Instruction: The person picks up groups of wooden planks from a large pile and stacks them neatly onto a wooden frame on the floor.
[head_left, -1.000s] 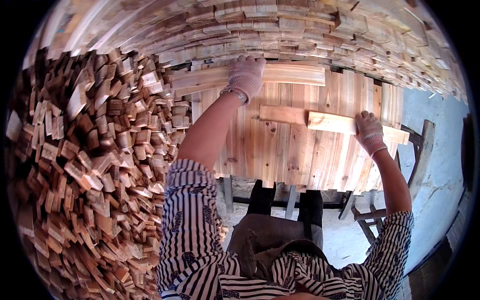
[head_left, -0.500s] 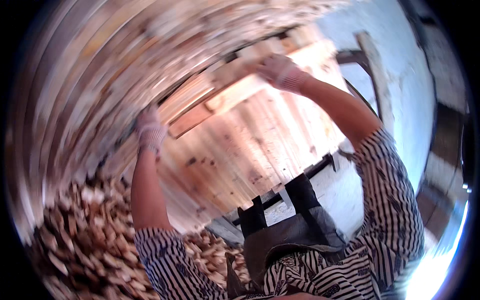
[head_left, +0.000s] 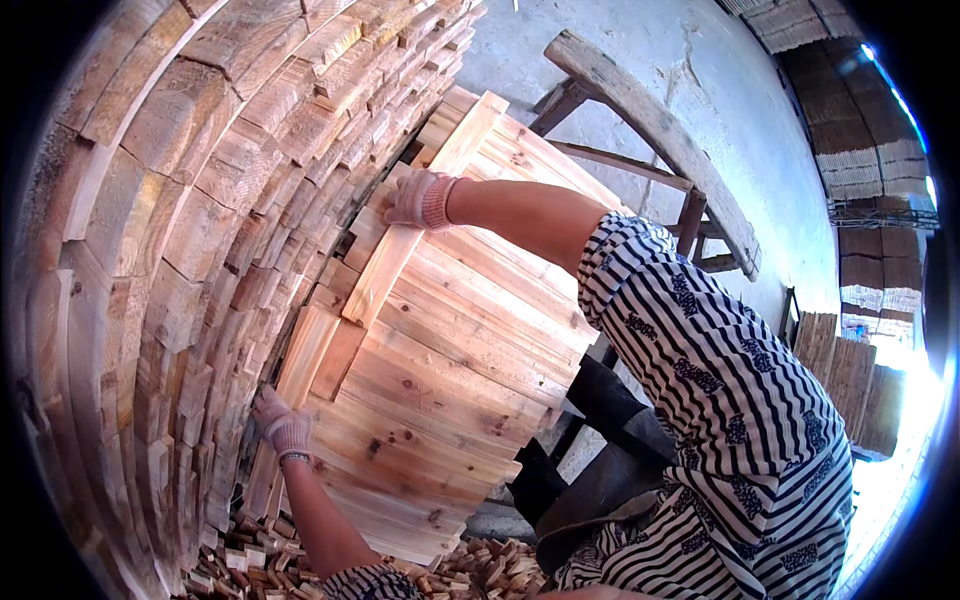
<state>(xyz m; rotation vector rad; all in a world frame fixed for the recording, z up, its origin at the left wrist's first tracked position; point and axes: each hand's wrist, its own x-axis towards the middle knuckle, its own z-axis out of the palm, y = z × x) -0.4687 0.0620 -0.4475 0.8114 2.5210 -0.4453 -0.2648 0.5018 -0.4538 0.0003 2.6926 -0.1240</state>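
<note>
Pale wooden boards lie side by side as a broad panel [head_left: 440,370] in front of me. Along its far edge run narrow crosswise strips: a long wooden strip [head_left: 382,275] and, nearer my left side, a shorter wooden strip [head_left: 306,352]. My right hand [head_left: 420,198], in a pale knitted glove, is closed over the long strip with the fingers curled toward the stack. My left hand [head_left: 285,426], gloved likewise, grips the shorter strip's left part at the panel's edge; its fingertips are partly hidden.
A tall stack of sawn boards [head_left: 215,200] rises directly beyond the panel on the left. Many wood offcuts [head_left: 260,560] cover the floor below. A rough wooden trestle [head_left: 660,130] stands right of the panel, near bundled boards [head_left: 845,375]. A dark apron [head_left: 600,480] covers my lap.
My view has swung to the right, so the panel and hands appear farther left. Both hands remain at the panel's far edge. The earlier frame is blurred.
</note>
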